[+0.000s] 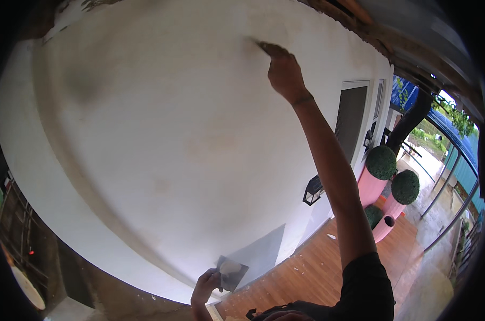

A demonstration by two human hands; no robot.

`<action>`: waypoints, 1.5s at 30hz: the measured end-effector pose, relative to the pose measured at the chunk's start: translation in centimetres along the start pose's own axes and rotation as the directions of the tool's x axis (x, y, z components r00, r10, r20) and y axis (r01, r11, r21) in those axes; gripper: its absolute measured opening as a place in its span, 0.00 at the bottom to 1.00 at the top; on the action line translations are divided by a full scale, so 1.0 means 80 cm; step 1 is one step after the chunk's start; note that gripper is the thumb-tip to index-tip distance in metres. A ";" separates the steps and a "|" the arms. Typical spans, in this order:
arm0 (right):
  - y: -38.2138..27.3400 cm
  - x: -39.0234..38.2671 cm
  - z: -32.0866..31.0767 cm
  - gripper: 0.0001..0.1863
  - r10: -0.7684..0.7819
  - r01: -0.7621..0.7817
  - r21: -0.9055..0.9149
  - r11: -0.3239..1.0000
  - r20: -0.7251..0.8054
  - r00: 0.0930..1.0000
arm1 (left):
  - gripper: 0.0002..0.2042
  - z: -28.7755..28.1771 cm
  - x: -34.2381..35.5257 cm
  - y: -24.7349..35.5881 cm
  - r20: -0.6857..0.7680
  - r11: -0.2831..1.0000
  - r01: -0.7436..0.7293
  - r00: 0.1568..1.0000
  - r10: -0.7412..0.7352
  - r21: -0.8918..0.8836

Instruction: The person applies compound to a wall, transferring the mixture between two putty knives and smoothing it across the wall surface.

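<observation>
My right arm is stretched up, and my right hand (285, 77) is closed round a small dark putty knife (263, 46). Its tip meets the upper part of the white wall (199, 107), where the surface looks smudged. Low down near the wall's foot, my left hand (204, 288) grips a flat grey square plate (242, 275) by its edge. A dab of white putty (230, 267) lies on that plate. Patches of beige and grey show across the wall. My right fingers partly hide the knife's handle.
A black wall lantern (312, 190) juts out beside my right forearm, with a dark door (351, 115) beyond. Pink planters (370, 187) with round green topiary balls (381, 162) stand at the right. Wood-look flooring (301, 278) with white specks runs along the wall; roof edging (355, 10) hangs above.
</observation>
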State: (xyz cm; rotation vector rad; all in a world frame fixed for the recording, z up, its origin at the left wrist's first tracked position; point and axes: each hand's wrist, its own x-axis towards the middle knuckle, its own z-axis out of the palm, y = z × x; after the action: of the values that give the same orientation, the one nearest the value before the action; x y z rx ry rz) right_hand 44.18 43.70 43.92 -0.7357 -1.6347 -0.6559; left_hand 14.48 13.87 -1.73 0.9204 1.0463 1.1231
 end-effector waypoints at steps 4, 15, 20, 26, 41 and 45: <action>0.026 0.017 0.045 0.26 -0.204 0.201 -0.039 0.979 -0.124 0.971 | 0.14 0.018 0.023 -0.001 0.092 1.000 -0.003 0.996 0.001 0.025; 0.027 0.042 0.030 0.27 -0.156 0.155 -0.024 0.988 -0.231 0.960 | 0.13 0.019 0.022 -0.001 0.077 0.999 0.051 0.996 -0.052 0.011; 0.017 0.000 0.048 0.28 -0.273 0.271 -0.033 0.962 -0.142 0.952 | 0.13 0.005 0.004 -0.017 0.023 0.999 0.036 0.999 -0.035 -0.033; 0.033 0.014 0.005 0.27 -0.278 0.273 -0.081 0.958 -0.050 0.959 | 0.13 -0.005 -0.008 -0.023 0.026 0.995 0.027 0.999 -0.024 -0.097; 0.041 0.033 0.017 0.29 -0.293 0.279 -0.095 0.956 -0.215 0.932 | 0.12 0.005 0.009 -0.031 0.052 0.996 0.027 0.998 -0.022 -0.089; 0.053 0.082 0.023 0.29 -0.234 0.211 -0.126 0.969 -0.213 0.949 | 0.12 0.015 0.013 -0.038 0.055 0.992 0.021 0.998 -0.014 -0.123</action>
State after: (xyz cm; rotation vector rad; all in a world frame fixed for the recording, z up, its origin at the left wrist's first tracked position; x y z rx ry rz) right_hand 45.39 48.62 50.19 -0.5294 -1.4921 -0.9563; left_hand 16.52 14.22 -4.50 0.8370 0.9286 1.1295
